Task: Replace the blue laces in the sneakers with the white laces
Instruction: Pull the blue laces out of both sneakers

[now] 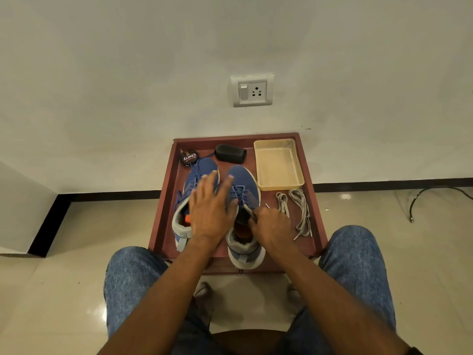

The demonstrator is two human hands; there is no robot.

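Step in hand: judged the opening of unlacing; both sneakers carry blue laces and none looks fully drawn out.
Left hand point(211, 208): fingers point(208, 181) straight and spread, laid flat across the gap between the two sneakers, tips over the left sneaker point(197, 180) and the right sneaker point(243, 180).
Right hand point(271, 224): fingers curled and pinched at the tongue top of the right sneaker; whether they clamp tongue or lace end, cannot tell.
Blue laces point(239, 192): threaded in the eyelets just ahead of the right fingers; the left sneaker's lace trails toward the polish tin point(189, 158).
White laces point(299, 211): two loose bundles on the bench point(316, 226), just beside the right hand, untouched.
Next move, judged: free the lace end, draw it back eyelet by eyelet while the left hand steadies the shoe.
Also present: black brush point(230, 152), beige tray point(279, 162) beyond the fingertips.
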